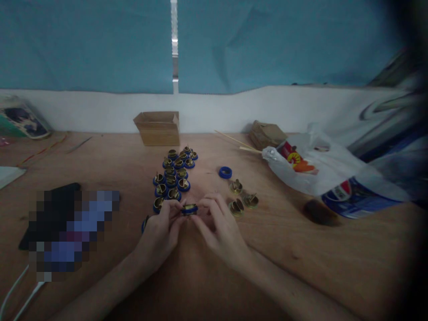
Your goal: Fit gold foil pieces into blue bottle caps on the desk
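Between my hands is a round brass fitting with a blue ring (190,209) around it. My left hand (162,227) pinches its left side with thumb and fingertips. On the other side, the fingers of my right hand (220,227) close on it too. Several similar brass fittings in blue rings (171,180) stand grouped just beyond my left hand. To the right of my right hand lie three brass fittings without rings (236,207). A loose blue ring (225,172) rests a little behind them.
An open cardboard box (159,129) stands against the wall. At right are a white plastic bag (301,174), a Pepsi bottle (361,198), a brown paper package (266,134) and thin sticks (238,141). A dark flat object (72,191) with a pixelated area lies left, near white cables (28,298).
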A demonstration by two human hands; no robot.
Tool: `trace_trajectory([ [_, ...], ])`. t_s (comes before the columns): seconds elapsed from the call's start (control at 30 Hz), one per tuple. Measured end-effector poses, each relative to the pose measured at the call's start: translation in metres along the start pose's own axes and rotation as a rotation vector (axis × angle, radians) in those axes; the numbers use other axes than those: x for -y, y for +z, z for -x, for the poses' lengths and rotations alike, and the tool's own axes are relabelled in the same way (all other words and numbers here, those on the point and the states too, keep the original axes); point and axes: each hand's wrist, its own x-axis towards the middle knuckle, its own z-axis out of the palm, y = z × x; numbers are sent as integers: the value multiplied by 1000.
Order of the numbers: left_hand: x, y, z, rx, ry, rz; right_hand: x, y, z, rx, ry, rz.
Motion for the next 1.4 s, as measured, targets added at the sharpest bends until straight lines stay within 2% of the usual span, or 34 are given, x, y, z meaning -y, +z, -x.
trace_trajectory([
  [0.23, -3, -2, -1, 36, -39, -107, -3, 5, 0, 19, 33, -5],
  [0.4, -3, -2, -4, 10, -44, -145, -4, 6, 1, 16, 64, 25],
  [0.53, -3, -2, -3, 14, -27, -115, -7, 7, 4, 37, 115, -52],
  [0.7, -3, -2, 1, 14, -7, 5, -5, 3, 2, 0, 146, -119],
  [0.9, 1, -1, 4, -13, 131, 64, 1, -3, -1, -43, 119, -141],
  [1.2, -9, -4, 4, -124, 314, -65, 7, -5, 3, -31, 58, -154],
  [1.3, -11, -4, 3, -176, 297, -112, 8, -2, 2, -9, 147, -261],
  [1.4, -12, -5, 3, -158, 204, -105, 7, -3, -3, 71, 331, -582],
])
